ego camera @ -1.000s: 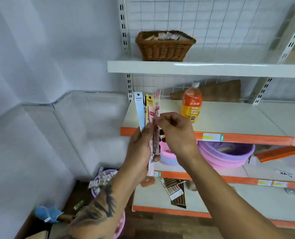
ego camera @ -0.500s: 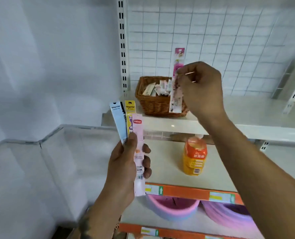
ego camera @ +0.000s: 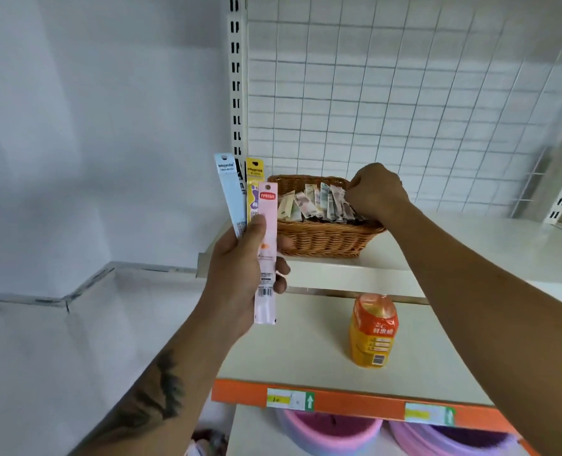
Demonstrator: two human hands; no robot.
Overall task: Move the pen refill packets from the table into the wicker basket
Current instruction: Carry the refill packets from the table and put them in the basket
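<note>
The wicker basket (ego camera: 322, 240) stands on the upper white shelf (ego camera: 470, 255) with several pen refill packets (ego camera: 309, 204) upright inside it. My right hand (ego camera: 376, 190) is over the basket's right side, fingers curled down among the packets, pinching a floral packet (ego camera: 338, 196) set into the basket. My left hand (ego camera: 236, 284) is in front of the basket's left end and grips three fanned packets: a blue one (ego camera: 229, 189), a yellow one (ego camera: 255, 177) and a pink one (ego camera: 268, 232).
An orange drink bottle (ego camera: 371, 330) stands on the shelf below. Pink and purple basins (ego camera: 332, 432) sit under the orange shelf edge (ego camera: 355, 403). A wire grid panel (ego camera: 404, 110) backs the shelves, and a white wall lies to the left.
My right hand took the floral packet from the left hand's bundle, lifted it and lowered it into the basket. The left hand rose with the three other packets.
</note>
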